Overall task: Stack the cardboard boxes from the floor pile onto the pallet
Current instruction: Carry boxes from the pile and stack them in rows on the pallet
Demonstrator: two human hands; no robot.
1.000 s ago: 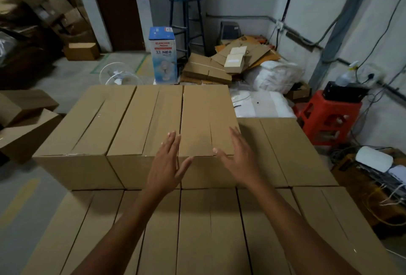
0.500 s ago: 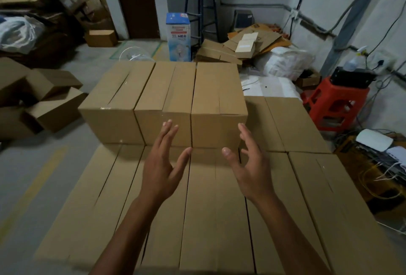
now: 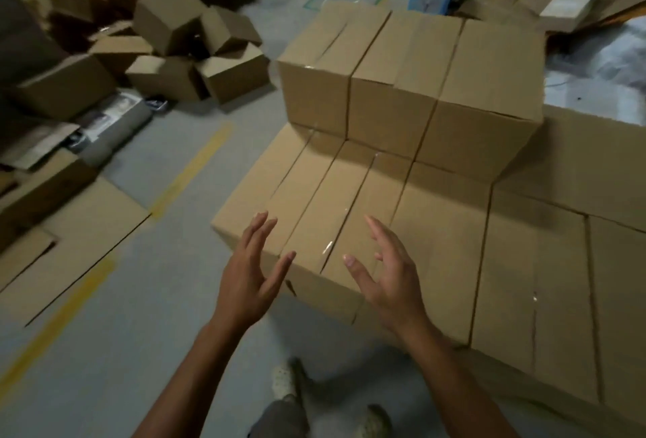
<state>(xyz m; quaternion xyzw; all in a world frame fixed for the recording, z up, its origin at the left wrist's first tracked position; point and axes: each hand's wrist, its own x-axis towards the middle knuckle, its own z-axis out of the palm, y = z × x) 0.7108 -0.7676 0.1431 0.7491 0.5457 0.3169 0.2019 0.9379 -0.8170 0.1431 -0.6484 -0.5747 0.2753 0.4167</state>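
Hands empty at stack; pile off to the left.
Open and holding nothing, left hand (image 3: pixel 251 277) and right hand (image 3: pixel 388 280) hovered over the stack's (image 3: pixel 437 245) near corner, its upper row (image 3: pixel 412 88) three boxes long. The pile (image 3: pixel 174 53) lay well apart on the floor. Risk judged: flat cardboard (image 3: pixel 80 228) lying between could slip underfoot. Pallet hidden.

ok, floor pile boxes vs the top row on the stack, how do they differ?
Top-row boxes stand square, pressed side by side; floor pile boxes lie tumbled at odd angles. Top-row boxes are shut; some floor pile boxes show loose flaps. Both are plain brown cardboard.
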